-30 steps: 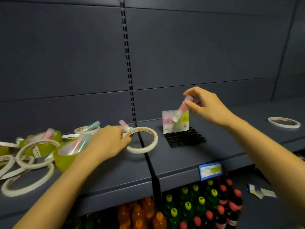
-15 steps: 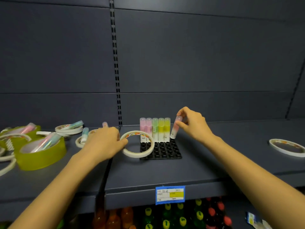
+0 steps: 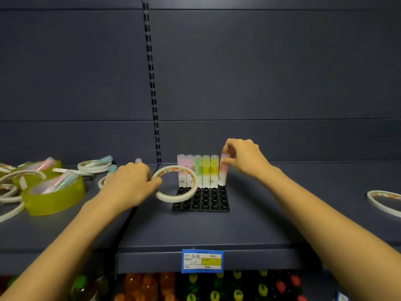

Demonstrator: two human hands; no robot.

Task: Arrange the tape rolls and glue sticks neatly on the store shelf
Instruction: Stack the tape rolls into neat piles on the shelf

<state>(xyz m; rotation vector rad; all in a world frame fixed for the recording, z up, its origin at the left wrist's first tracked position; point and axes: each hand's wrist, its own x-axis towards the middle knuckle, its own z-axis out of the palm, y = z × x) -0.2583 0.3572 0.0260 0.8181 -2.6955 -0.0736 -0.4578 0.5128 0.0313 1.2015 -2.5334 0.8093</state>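
A black holder tray (image 3: pixel 204 203) with round sockets sits on the dark shelf (image 3: pixel 195 231). Several glue sticks (image 3: pixel 201 172) stand upright in its back row: pink, green, yellow. My right hand (image 3: pixel 240 157) pinches the cap of a pink glue stick (image 3: pixel 223 172), which stands upright at the right end of that row. My left hand (image 3: pixel 130 183) grips a thin white tape roll (image 3: pixel 175 184) that leans tilted over the tray's left side. The tip of another pink glue stick (image 3: pixel 138 160) sticks up behind that hand.
At left lie a wide yellow-green tape roll (image 3: pixel 54 196) with glue sticks inside, several thin white tape rolls (image 3: pixel 93 167) and loose glue sticks. Another white tape roll (image 3: pixel 384 199) lies at far right. A blue price label (image 3: pixel 202 261) marks the shelf edge; bottles stand below.
My right hand has brought the pink glue stick from tilted in the air down to upright at the row's right end. The view has moved closer and centred on the tray.
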